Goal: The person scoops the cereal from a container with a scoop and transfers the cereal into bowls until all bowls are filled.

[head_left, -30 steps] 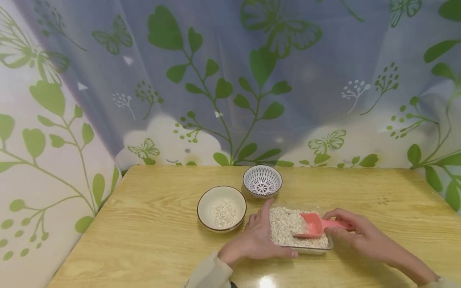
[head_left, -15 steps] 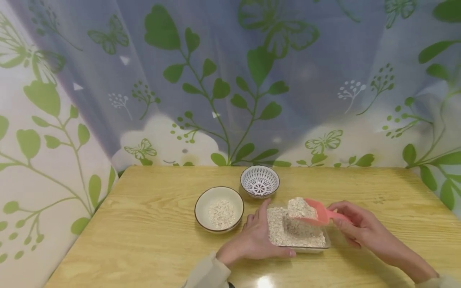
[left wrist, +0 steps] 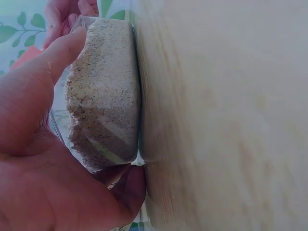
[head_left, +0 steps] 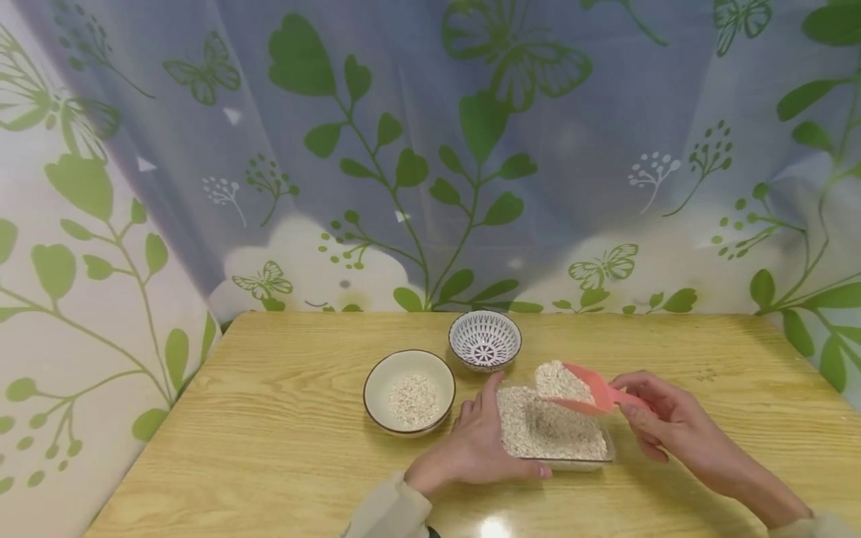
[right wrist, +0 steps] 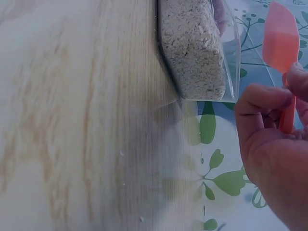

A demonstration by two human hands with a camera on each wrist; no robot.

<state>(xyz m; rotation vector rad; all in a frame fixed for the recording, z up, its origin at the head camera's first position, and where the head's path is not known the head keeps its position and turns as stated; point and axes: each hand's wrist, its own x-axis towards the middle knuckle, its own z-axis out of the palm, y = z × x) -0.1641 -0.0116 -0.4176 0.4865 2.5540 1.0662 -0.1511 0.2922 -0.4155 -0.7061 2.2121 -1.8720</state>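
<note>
Scoop (head_left: 601, 396), full of oats (head_left: 562, 382), over clear box (head_left: 577, 465). Right hand (head_left: 687, 427) pinches handle (right wrist: 287, 118); left hand (head_left: 479, 446) grips box. Job looks part done: some oats in cream bowl (head_left: 403, 367), scoopful not yet tipped.

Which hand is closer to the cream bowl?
Left. The left hand grips the oat container just beside the cream bowl; the right hand is farther off, past the container, holding the pink scoop.
</note>
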